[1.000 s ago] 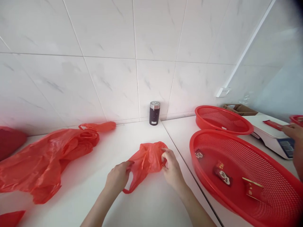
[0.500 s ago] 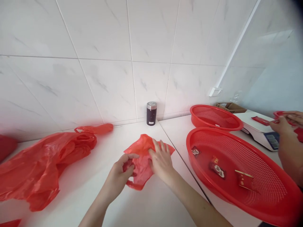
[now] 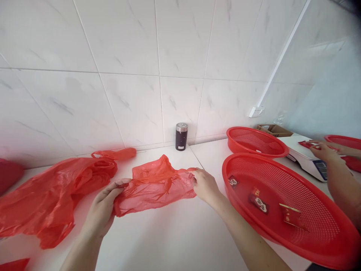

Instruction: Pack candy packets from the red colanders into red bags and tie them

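Observation:
A thin red plastic bag is stretched out flat just above the white table. My left hand pinches its left edge and my right hand grips its right edge. Both hands are closed on the bag and held wide apart. A big pile of more red bags lies to the left of my left hand.
A large red mesh basket with a few small red packets sits at the right, a second red basket behind it. A dark jar with a metal lid stands by the tiled wall. Another person's hand reaches over a scale.
My hands have pulled apart, left hand going left, spreading the crumpled bag out wide. The other person's hand has shifted over the scale.

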`<state>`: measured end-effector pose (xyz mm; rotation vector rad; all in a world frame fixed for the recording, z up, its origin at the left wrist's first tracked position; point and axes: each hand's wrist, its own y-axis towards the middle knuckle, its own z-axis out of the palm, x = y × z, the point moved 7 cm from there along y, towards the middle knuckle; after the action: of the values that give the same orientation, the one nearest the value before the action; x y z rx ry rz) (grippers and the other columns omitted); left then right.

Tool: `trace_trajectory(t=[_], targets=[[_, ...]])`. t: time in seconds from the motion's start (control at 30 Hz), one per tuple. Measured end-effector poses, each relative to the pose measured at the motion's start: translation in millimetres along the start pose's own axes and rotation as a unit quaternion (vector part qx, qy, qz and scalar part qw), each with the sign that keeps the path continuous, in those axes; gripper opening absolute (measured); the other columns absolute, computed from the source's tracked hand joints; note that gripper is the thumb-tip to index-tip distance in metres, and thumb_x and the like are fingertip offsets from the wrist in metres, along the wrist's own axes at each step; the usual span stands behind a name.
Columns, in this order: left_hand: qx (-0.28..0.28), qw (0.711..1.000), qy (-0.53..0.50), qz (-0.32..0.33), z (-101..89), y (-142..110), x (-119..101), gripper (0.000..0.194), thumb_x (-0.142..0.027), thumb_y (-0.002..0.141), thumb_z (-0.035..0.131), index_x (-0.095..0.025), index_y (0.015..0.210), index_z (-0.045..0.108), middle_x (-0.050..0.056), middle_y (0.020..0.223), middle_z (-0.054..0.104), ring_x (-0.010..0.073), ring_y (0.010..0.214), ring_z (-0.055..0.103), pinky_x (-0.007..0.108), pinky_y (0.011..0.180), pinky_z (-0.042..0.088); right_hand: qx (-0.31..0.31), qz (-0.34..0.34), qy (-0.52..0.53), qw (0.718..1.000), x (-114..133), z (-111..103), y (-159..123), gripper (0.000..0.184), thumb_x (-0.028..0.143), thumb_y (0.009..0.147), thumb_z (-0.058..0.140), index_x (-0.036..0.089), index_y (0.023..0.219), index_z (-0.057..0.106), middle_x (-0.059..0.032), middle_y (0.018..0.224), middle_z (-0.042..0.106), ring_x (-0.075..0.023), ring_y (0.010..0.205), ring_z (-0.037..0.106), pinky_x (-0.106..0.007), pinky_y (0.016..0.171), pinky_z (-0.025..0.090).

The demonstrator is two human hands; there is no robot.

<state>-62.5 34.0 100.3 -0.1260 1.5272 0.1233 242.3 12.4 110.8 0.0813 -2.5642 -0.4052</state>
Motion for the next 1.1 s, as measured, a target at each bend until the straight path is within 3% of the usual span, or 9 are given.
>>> trace_trajectory(t=[0.1, 0.17, 0.23, 0.33, 0.53, 0.7, 0.8, 0.93, 1.1], targets=[[0.026, 0.998, 0.065, 0.0, 8.0, -6, 0, 0.041, -0.043, 0.063, 0.075, -0.022, 0.098, 0.073, 0.006, 0.095, 0.065, 0.0193, 0.075, 0.063, 0.023, 0.051, 0.052, 0.004, -0.002, 0.091, 0.996, 8, -3, -4, 0.033, 0.009, 0.082, 0.048, 0.022, 0.105, 0.068, -0.0042, 0.108, 0.07, -0.0183, 0.092, 0.066, -0.029, 0.077, 0.051], [0.022, 0.988, 0.152, 0.033, 12.4, -10, -2, 0.047, -0.046, 0.064, 0.076, -0.026, 0.106, 0.071, 0.005, 0.101, 0.058, 0.0155, 0.069, 0.058, 0.022, 0.044, 0.049, -0.003, 0.003, 0.14, 0.99, 12, -6, -6, 0.027, 0.015, 0.082, 0.051, 0.022, 0.102, 0.069, -0.0026, 0.099, 0.071, -0.0157, 0.084, 0.066, -0.026, 0.072, 0.052], [0.016, 0.972, 0.221, 0.079, 18.1, -14, -4, 0.047, -0.049, 0.065, 0.073, -0.029, 0.108, 0.07, 0.002, 0.101, 0.048, 0.0109, 0.06, 0.051, 0.022, 0.039, 0.048, -0.023, 0.013, 0.173, 0.985, 13, -7, -7, 0.021, 0.019, 0.081, 0.053, 0.021, 0.096, 0.069, -0.0023, 0.09, 0.069, -0.0151, 0.076, 0.065, -0.027, 0.069, 0.052], [0.028, 0.963, 0.24, 0.123, 27.9, -18, -1, 0.039, -0.046, 0.069, 0.069, -0.03, 0.105, 0.07, 0.0, 0.096, 0.039, 0.0079, 0.052, 0.044, 0.024, 0.034, 0.046, -0.056, 0.025, 0.202, 0.977, 10, -7, -6, 0.015, 0.019, 0.078, 0.054, 0.02, 0.086, 0.066, -0.0017, 0.088, 0.065, -0.0143, 0.072, 0.061, -0.028, 0.067, 0.051], [0.045, 0.962, 0.236, 0.131, 33.9, -17, 2, 0.03, -0.044, 0.072, 0.066, -0.029, 0.097, 0.071, 0.002, 0.104, 0.047, 0.0094, 0.053, 0.049, 0.024, 0.032, 0.045, -0.064, 0.031, 0.209, 0.975, 2, -5, -9, 0.023, 0.012, 0.076, 0.05, 0.023, 0.089, 0.065, -0.0026, 0.096, 0.058, -0.013, 0.069, 0.057, -0.029, 0.066, 0.05], [0.054, 0.961, 0.242, 0.124, 34.1, -14, 4, 0.022, -0.042, 0.072, 0.064, -0.024, 0.084, 0.07, 0.006, 0.121, 0.048, 0.0132, 0.06, 0.056, 0.024, 0.032, 0.045, -0.04, 0.031, 0.195, 0.98, 3, -6, -12, 0.032, 0.007, 0.074, 0.046, 0.024, 0.093, 0.065, -0.0048, 0.113, 0.057, -0.0141, 0.08, 0.062, -0.031, 0.074, 0.051], [0.061, 0.957, 0.256, 0.123, 35.8, -16, 6, 0.019, -0.036, 0.076, 0.058, -0.023, 0.07, 0.069, 0.005, 0.125, 0.054, 0.0084, 0.048, 0.049, 0.024, 0.034, 0.043, -0.023, 0.021, 0.185, 0.982, 3, -4, -11, 0.035, 0.004, 0.075, 0.043, 0.024, 0.091, 0.067, -0.0037, 0.109, 0.063, -0.0158, 0.087, 0.064, -0.033, 0.08, 0.051], [0.046, 0.95, 0.276, 0.139, 35.7, -19, 6, 0.028, -0.042, 0.082, 0.05, -0.027, 0.081, 0.074, 0.004, 0.117, 0.064, 0.0085, 0.043, 0.045, 0.023, 0.035, 0.04, -0.002, 0.009, 0.174, 0.985, 1, 3, -9, 0.04, 0.0, 0.075, 0.04, 0.023, 0.09, 0.069, -0.0023, 0.099, 0.07, -0.017, 0.092, 0.066, -0.033, 0.084, 0.05], [0.037, 0.943, 0.29, 0.158, 35.7, -18, 4, 0.031, -0.045, 0.083, 0.05, -0.028, 0.092, 0.074, 0.004, 0.116, 0.066, 0.009, 0.04, 0.044, 0.026, 0.037, 0.041, -0.003, 0.004, 0.157, 0.988, -1, 6, -9, 0.042, -0.001, 0.077, 0.039, 0.022, 0.094, 0.07, -0.0033, 0.105, 0.069, -0.0169, 0.096, 0.065, -0.033, 0.088, 0.049]])
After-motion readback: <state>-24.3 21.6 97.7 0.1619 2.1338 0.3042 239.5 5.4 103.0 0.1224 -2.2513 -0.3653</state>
